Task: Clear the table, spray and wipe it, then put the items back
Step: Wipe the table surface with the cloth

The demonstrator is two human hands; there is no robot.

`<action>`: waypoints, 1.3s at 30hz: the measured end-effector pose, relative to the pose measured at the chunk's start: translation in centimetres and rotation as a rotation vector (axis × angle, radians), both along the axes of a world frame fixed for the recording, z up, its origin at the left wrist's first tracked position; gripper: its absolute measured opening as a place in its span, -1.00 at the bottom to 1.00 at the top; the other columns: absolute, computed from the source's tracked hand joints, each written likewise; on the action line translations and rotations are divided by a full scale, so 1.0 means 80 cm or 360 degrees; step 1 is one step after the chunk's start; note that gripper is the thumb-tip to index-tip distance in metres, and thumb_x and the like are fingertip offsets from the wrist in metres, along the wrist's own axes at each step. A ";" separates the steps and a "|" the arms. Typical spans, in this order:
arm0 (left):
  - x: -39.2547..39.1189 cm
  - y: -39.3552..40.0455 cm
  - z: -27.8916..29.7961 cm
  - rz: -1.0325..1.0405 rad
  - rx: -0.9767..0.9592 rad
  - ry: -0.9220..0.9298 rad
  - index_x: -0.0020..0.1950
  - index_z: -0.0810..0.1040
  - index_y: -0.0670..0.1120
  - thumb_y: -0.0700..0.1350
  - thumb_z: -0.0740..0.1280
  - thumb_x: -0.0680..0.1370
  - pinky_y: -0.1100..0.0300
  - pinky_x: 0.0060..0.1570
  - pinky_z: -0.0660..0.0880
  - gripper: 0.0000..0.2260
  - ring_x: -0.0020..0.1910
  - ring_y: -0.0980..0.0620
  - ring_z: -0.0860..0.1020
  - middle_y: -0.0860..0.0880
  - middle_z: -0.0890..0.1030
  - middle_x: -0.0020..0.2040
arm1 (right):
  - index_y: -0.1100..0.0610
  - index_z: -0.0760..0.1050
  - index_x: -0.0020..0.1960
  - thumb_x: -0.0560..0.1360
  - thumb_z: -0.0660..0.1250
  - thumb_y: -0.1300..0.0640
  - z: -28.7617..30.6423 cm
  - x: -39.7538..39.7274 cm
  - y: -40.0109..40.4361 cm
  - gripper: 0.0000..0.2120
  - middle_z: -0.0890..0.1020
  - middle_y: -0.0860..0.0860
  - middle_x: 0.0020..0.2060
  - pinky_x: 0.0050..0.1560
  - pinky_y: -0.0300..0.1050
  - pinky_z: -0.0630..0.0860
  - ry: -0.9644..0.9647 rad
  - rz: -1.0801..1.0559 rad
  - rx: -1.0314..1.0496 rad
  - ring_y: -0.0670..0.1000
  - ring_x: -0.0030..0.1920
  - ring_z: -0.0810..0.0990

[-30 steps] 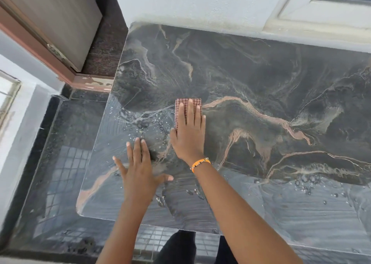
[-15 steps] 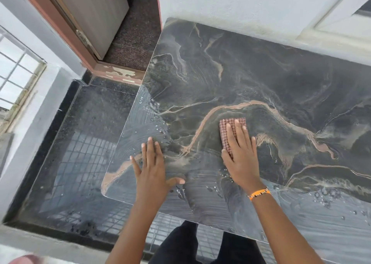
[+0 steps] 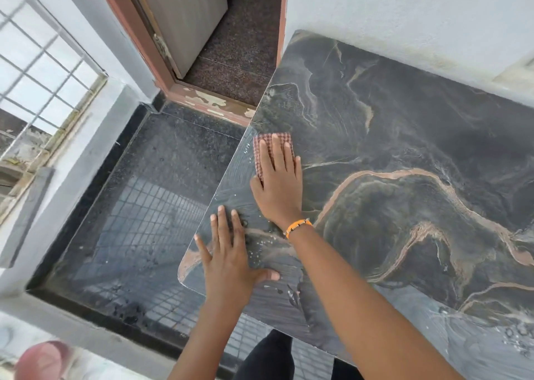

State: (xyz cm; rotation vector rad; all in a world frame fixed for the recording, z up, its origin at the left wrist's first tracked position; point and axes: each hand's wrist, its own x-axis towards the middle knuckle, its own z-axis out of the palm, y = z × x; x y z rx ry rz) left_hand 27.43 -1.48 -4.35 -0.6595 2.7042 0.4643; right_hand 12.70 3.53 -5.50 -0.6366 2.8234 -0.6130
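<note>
The right hand (image 3: 278,183) presses a checked cloth (image 3: 270,148) flat near the wet marble worktop (image 3: 404,148) left edge; the left hand (image 3: 231,255) lies flat, fingers spread, empty.

A dark marble table (image 3: 404,154) lies bare to the right of the two hands. A white wall (image 3: 404,18) blocks its far edge; open floor (image 3: 144,206) lies left of it.
</note>
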 end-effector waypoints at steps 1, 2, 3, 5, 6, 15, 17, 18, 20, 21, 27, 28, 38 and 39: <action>0.000 0.000 0.002 0.0003 0.0000 -0.0023 0.41 -0.49 -0.09 0.50 0.20 0.13 -0.15 0.32 -0.39 0.23 0.41 -0.03 -0.43 -0.09 -0.44 0.45 | 0.05 0.07 0.52 0.48 0.15 0.05 0.000 -0.023 -0.010 -0.37 0.09 0.06 0.53 0.48 0.16 -0.07 0.0001 0.0029 -0.0018 0.12 0.52 0.01; 0.000 0.001 0.004 0.0004 -0.0001 -0.0037 0.39 -0.51 -0.09 0.48 0.23 0.17 -0.14 0.32 -0.41 0.22 0.38 -0.03 -0.47 -0.08 -0.48 0.42 | 0.02 0.07 0.52 0.48 0.18 0.04 0.000 -0.044 -0.017 -0.36 0.08 0.02 0.53 0.48 0.15 -0.09 0.0007 0.0058 -0.0025 0.09 0.53 0.00; 0.000 0.001 0.005 0.0008 -0.0006 -0.0034 0.37 -0.52 -0.08 0.47 0.25 0.19 -0.14 0.31 -0.42 0.20 0.37 -0.03 -0.49 -0.08 -0.51 0.40 | 0.00 0.06 0.52 0.48 0.19 0.03 0.000 -0.061 -0.025 -0.36 0.06 -0.01 0.53 0.48 0.14 -0.11 0.0018 0.0097 -0.0014 0.06 0.53 -0.02; -0.002 0.000 0.008 0.0013 -0.0019 -0.0014 0.38 -0.51 -0.09 0.46 0.25 0.21 -0.14 0.31 -0.43 0.19 0.37 -0.03 -0.49 -0.07 -0.53 0.39 | -0.02 0.05 0.52 0.50 0.18 0.02 -0.001 -0.083 -0.034 -0.37 0.05 -0.02 0.54 0.48 0.16 -0.13 0.0043 0.0190 0.0036 0.05 0.53 -0.03; -0.001 0.000 0.006 0.0012 -0.0010 -0.0004 0.40 -0.50 -0.08 0.47 0.25 0.21 -0.14 0.32 -0.43 0.19 0.38 -0.04 -0.48 -0.07 -0.51 0.40 | -0.02 0.05 0.52 0.50 0.16 0.03 -0.001 -0.088 -0.034 -0.38 0.05 -0.02 0.54 0.48 0.17 -0.13 0.0053 0.0241 0.0055 0.05 0.53 -0.03; 0.087 0.000 -0.001 0.0274 0.0106 0.0069 0.51 -0.30 -0.09 0.63 -0.09 0.15 -0.19 0.37 -0.29 0.17 0.49 -0.11 -0.35 -0.15 -0.28 0.52 | -0.02 0.07 0.52 0.41 0.05 0.03 0.003 0.054 0.010 -0.34 0.08 -0.03 0.53 0.47 0.09 -0.15 0.0069 0.1042 0.0067 0.04 0.53 0.02; 0.104 0.004 -0.001 0.0334 0.0120 0.0039 0.50 -0.33 -0.11 0.63 -0.07 0.16 -0.17 0.38 -0.28 0.18 0.48 -0.13 -0.36 -0.17 -0.32 0.51 | -0.03 0.06 0.52 0.42 0.05 0.02 -0.001 0.087 0.022 -0.34 0.07 -0.04 0.53 0.48 0.09 -0.15 0.0052 0.1204 0.0083 0.03 0.53 0.01; 0.109 0.005 0.000 0.0377 0.0137 0.0040 0.50 -0.34 -0.11 0.62 -0.06 0.17 -0.16 0.39 -0.28 0.17 0.48 -0.12 -0.36 -0.17 -0.34 0.51 | -0.04 0.06 0.52 0.43 0.05 0.03 -0.003 0.095 0.027 -0.35 0.07 -0.05 0.53 0.48 0.10 -0.14 0.0050 0.1267 0.0089 0.02 0.53 0.00; 0.115 0.009 0.002 0.0471 0.0175 0.0082 0.48 -0.39 -0.11 0.59 0.00 0.20 -0.11 0.42 -0.28 0.16 0.47 -0.08 -0.39 -0.14 -0.40 0.49 | -0.05 0.07 0.51 0.44 0.05 0.05 -0.002 0.092 0.034 -0.37 0.08 -0.06 0.53 0.48 0.14 -0.14 0.0088 0.1381 0.0096 -0.01 0.53 0.00; 0.115 0.009 0.004 0.0528 0.0202 0.0121 0.47 -0.42 -0.12 0.56 0.06 0.21 -0.08 0.44 -0.27 0.16 0.47 -0.05 -0.40 -0.11 -0.42 0.48 | -0.06 0.08 0.51 0.44 0.05 0.06 -0.001 0.082 0.036 -0.37 0.08 -0.06 0.53 0.48 0.15 -0.17 0.0110 0.1402 0.0106 -0.02 0.53 -0.01; 0.111 0.001 0.003 0.0740 0.0296 0.0262 0.50 -0.28 -0.17 0.46 0.15 0.19 0.06 0.45 -0.31 0.15 0.50 0.02 -0.29 -0.07 -0.21 0.55 | -0.05 0.03 0.52 0.47 0.02 0.03 0.004 0.004 0.075 -0.38 0.03 -0.05 0.54 0.48 0.25 -0.16 0.0080 0.0714 0.0159 0.02 0.53 -0.03; 0.112 0.001 0.001 0.0728 0.0287 0.0269 0.51 -0.25 -0.17 0.46 0.15 0.19 0.07 0.44 -0.32 0.15 0.51 0.00 -0.26 -0.08 -0.17 0.55 | -0.03 0.04 0.52 0.46 0.02 0.03 0.003 0.003 0.082 -0.38 0.04 -0.03 0.54 0.48 0.22 -0.17 0.0069 0.0578 0.0153 0.04 0.53 -0.02; 0.131 -0.008 -0.015 0.0600 0.0439 0.0306 0.50 -0.30 -0.16 0.39 0.31 0.18 0.08 0.40 -0.34 0.20 0.43 0.06 -0.40 0.03 -0.34 0.47 | 0.04 0.10 0.51 0.45 0.07 0.09 -0.001 0.153 -0.012 -0.38 0.12 0.03 0.52 0.46 0.17 -0.08 0.0080 0.1047 0.0071 0.10 0.52 0.06; 0.134 -0.005 -0.015 0.0626 0.0463 0.0314 0.50 -0.31 -0.15 0.31 0.38 0.24 0.05 0.43 -0.32 0.16 0.42 0.06 -0.40 0.05 -0.36 0.45 | 0.04 0.09 0.51 0.46 0.11 0.10 -0.001 0.170 -0.014 -0.38 0.11 0.02 0.53 0.47 0.17 -0.09 0.0066 0.1137 0.0066 0.09 0.52 0.05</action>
